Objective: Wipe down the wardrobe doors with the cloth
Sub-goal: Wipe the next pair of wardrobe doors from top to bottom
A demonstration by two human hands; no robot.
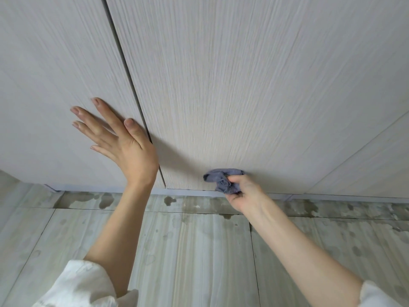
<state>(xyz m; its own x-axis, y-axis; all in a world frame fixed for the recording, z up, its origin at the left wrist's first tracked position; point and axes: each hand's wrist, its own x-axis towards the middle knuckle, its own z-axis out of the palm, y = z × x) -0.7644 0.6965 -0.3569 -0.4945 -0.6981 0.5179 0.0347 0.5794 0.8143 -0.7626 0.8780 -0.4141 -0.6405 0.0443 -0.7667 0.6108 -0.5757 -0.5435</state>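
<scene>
Nearest you, white sleeves [75,284] covered both upper arms above a pale tiled floor [199,251] marked with dark wet patches. Beyond the floor, your right hand [243,193] was curled around a bunched blue-grey cloth [223,179], holding it against the lower part of the middle wardrobe door [243,85], just above that door's bottom edge. Farther up, your left hand [124,138] lay flat with fingers straight and spread, gripping nothing, its fingertips resting on the left door [55,74] just beside the dark vertical gap [124,58] between the two doors.
</scene>
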